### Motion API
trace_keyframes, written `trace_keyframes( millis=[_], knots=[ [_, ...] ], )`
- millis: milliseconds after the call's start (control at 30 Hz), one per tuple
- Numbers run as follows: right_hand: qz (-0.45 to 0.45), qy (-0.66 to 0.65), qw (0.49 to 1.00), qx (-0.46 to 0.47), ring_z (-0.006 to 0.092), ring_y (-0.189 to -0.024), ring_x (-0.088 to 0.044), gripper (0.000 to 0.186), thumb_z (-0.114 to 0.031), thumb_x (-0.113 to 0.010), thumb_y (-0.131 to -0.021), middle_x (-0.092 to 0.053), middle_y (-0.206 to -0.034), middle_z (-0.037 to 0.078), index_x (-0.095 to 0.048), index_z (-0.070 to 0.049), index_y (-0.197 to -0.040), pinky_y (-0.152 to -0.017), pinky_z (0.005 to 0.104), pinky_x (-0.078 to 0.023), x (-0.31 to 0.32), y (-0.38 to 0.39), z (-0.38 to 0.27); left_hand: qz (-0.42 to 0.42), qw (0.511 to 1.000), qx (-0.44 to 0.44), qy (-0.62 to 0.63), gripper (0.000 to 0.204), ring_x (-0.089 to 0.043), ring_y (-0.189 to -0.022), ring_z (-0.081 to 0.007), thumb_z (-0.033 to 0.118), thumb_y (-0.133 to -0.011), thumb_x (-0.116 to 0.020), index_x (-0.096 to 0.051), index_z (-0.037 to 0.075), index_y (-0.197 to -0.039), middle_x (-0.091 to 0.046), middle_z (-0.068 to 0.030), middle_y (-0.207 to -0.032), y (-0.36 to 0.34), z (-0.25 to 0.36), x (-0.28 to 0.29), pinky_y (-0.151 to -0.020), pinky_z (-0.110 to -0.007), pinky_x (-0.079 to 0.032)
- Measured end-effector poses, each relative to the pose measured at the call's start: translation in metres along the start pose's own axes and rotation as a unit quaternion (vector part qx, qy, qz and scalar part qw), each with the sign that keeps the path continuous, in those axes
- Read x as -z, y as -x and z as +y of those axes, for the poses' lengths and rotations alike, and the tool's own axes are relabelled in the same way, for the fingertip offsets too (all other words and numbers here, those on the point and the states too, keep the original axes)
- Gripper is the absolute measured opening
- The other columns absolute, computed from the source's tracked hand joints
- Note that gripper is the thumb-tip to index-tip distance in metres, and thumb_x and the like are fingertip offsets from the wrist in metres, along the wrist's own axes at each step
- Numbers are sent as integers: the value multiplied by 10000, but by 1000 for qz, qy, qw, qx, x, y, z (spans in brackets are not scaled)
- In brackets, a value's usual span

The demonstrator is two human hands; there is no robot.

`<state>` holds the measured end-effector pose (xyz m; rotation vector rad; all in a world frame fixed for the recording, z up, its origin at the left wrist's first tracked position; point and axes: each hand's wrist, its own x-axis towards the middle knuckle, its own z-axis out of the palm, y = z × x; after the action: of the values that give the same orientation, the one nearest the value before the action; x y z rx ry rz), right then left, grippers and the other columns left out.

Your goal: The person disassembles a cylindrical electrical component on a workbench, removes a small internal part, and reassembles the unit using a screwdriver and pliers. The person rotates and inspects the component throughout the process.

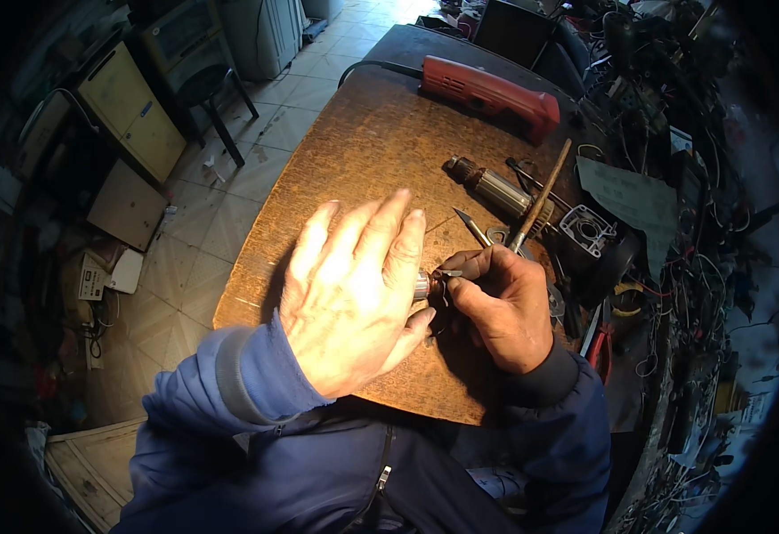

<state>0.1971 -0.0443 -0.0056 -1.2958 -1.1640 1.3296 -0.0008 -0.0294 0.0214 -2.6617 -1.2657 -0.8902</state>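
On the near edge of the worn brown surface (354,151), both hands met over a small metal part (425,286), seemingly a motor piece with a shiny cylindrical end. The left hand (354,294) was cupped around it, thumb beneath and fingers spread loosely above, so most of the part was hidden. The right hand (501,307) was clenched around a slim tool (452,273) whose tip touched the part's exposed end (what kind of tool, I could not tell).

Judging by what lay about, the dismantling looked largely done. Farther off and to the right lay a bare motor armature (496,189), beside it a grey metal housing (588,230), and between them a wooden-handled tool (543,194) set at a slant. Near that handle's lower end sat a flat ring-shaped piece (499,236). At the far side rested a red power tool body (489,92) with its black cord running left.

Nothing appeared refitted yet. The fine work on the held part seemed mid-way, with reassembly probably still ahead.
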Motion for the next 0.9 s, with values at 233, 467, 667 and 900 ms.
trace_keyframes(
  millis=[233, 467, 667, 900],
  knots=[
    [11, 35, 999, 14, 108, -790, -648, 136, -5, -684, -855, -712, -874, 83, -676, 83, -959, -718, 268, -535, 0, 0, -2, -56, 997, -52, -10, 422, -666, -906, -255, 261, -687, -872, -735, 77, -1041, -700, -65, -941, 6, -11, -3, -1047, -535, -460],
    [13, 43, 999, 6, 107, -780, -641, 148, -8, -680, -853, -709, -863, 78, -677, 82, -970, -712, 266, -535, 2, 1, -1, -9, 999, -18, 37, 461, -670, -937, -277, 280, -685, -882, -719, 55, -1053, -712, -69, -978, -3, -2, 5, -1069, -541, -444],
    [15, 54, 998, 8, 99, -754, -631, 152, -14, -682, -849, -704, -849, 73, -676, 81, -968, -687, 259, -528, 2, 1, 0, -85, 995, -48, -17, 432, -679, -944, -255, 279, -695, -875, -723, 68, -1041, -723, -62, -993, 4, -7, 1, -1058, -555, -453],
    [15, 49, 999, 15, 103, -779, -638, 155, -19, -698, -847, -709, -863, 75, -679, 81, -965, -720, 262, -534, 1, 0, 0, -41, 994, -86, 60, 421, -676, -909, -255, 289, -660, -895, -729, 100, -998, -713, -34, -949, 2, -13, 5, -1035, -549, -472]
  ],
)
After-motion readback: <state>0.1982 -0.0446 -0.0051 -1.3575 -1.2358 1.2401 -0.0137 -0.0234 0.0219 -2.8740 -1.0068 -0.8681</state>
